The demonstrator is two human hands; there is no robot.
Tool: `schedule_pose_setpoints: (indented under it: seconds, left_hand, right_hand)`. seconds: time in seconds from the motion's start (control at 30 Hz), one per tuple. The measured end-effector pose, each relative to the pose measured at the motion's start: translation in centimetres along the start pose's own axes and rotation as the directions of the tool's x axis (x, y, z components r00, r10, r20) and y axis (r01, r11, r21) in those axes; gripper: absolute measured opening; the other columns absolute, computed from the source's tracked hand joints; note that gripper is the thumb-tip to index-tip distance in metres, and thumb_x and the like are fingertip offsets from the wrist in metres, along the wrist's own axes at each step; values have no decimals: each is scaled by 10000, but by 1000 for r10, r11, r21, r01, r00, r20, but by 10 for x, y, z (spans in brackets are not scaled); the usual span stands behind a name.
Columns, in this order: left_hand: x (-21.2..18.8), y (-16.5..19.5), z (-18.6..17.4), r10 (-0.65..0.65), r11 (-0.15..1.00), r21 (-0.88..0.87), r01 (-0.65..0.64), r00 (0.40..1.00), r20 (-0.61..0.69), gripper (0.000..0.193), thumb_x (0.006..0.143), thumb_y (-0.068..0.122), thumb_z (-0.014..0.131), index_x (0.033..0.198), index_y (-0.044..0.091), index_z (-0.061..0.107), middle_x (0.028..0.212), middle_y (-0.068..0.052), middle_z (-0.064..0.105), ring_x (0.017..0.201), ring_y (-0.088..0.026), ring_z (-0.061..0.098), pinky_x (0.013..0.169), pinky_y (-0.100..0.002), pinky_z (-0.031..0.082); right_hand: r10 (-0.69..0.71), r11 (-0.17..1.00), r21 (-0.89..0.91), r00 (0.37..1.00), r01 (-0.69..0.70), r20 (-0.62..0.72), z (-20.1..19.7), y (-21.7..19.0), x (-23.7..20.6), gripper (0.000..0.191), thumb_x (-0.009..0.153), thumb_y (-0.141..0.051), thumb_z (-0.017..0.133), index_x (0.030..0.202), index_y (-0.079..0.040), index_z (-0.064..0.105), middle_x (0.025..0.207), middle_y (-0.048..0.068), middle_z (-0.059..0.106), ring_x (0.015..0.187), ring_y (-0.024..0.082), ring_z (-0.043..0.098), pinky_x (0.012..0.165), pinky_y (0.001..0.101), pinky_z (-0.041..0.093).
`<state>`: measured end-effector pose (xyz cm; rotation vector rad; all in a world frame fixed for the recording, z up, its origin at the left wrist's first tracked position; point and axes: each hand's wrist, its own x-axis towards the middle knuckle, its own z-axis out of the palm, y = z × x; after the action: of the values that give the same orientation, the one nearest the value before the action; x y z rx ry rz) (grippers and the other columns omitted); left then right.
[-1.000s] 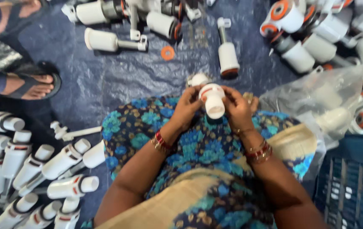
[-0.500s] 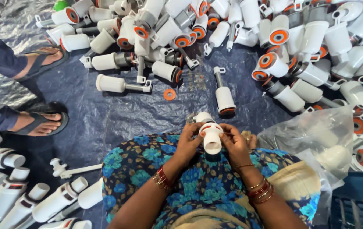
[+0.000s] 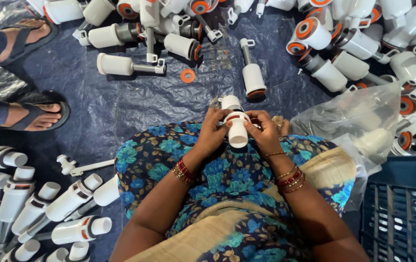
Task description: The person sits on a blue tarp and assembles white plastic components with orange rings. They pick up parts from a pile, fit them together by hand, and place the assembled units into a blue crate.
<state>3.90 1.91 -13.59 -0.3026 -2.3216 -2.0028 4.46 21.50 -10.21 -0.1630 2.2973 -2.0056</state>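
Over my lap I hold a white plastic cylinder part (image 3: 237,130) with a red ring near its top. My left hand (image 3: 212,132) grips its left side and my right hand (image 3: 265,133) grips its right side, fingers curled around the ring area. A second white piece (image 3: 230,102) shows just beyond the held one, touching it. My lap is covered by blue floral cloth (image 3: 169,155).
Several white cylinder parts with orange rings lie heaped at the top right (image 3: 344,43). One lone part (image 3: 252,73) and an orange ring (image 3: 187,75) lie on the dark tarp. More white parts lie at the lower left (image 3: 38,208). Another person's sandalled feet (image 3: 33,115) stand left. A clear plastic bag (image 3: 358,121) and blue crate (image 3: 402,208) sit right.
The view has tilted and moved slightly, so the heap of parts sits higher in view. My hands stay on the white part, fingers working around its ring.
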Motion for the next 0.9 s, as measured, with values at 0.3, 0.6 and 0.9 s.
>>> schedule_pose_setpoints:
  seconds: [0.3,0.6,0.9]
  left_hand:
    - [-10,3,-6,35,992,120,-48,994,107,297,906,75,703,1198,36,669,1112,-112,570,977,-240,606,763,-324,538]
    - [-12,6,-1,10,989,145,-26,994,110,307,912,98,730,1210,47,686,1074,-100,601,934,-236,618,792,-348,532]
    - [-9,5,2,-105,987,-117,109,994,41,381,962,198,732,1270,7,615,1194,-96,565,1110,-203,638,979,-329,535]
  right_hand:
    - [-38,995,-87,997,43,61,2,8,-9,335,958,-222,741,1194,5,667,1176,67,597,1080,175,677,937,316,601]
    - [-64,992,-102,996,69,59,0,17,-12,318,963,-210,724,1185,12,668,1169,69,592,1065,170,659,924,309,585]
    - [104,915,398,992,-67,-71,4,26,-6,361,1021,-250,653,1280,-3,610,1189,89,684,1049,152,674,924,288,580]
